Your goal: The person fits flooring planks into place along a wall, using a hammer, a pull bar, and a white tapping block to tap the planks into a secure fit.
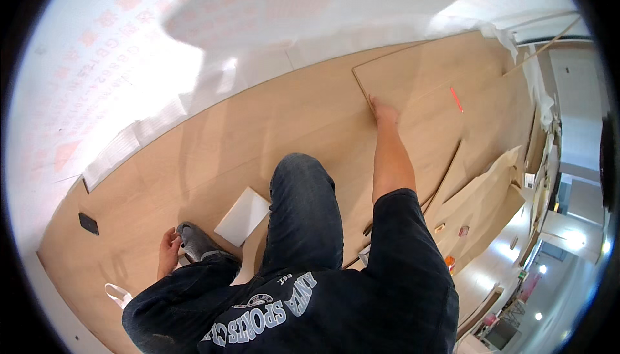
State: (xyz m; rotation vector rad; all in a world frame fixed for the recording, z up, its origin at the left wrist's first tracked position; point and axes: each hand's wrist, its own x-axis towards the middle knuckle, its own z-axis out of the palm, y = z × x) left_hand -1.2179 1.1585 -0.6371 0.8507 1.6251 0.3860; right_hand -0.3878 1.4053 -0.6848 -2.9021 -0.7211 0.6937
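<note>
My right hand [385,112] reaches forward and grips the near-left end of a loose wood-look floor plank [413,70]. The plank lies on flooring of the same light brown colour, and its short end shows a dark edge. My fingertips are partly hidden at that edge. Down at the left, my left hand [169,248] hangs beside my grey-covered foot [196,241], its fingers loosely bent and apart, with nothing visible in them. A white rectangular board [242,216] lies between that foot and my bent knee. A red pencil-like stick [456,99] rests right of the plank.
A wall covered in white printed sheeting [258,37] curves along the far side. A black phone-like object [88,223] lies at the left. Brown paper sheeting [484,205] and small items, including an orange one [450,263], lie at the right. A thin strip [542,45] leans at the far right.
</note>
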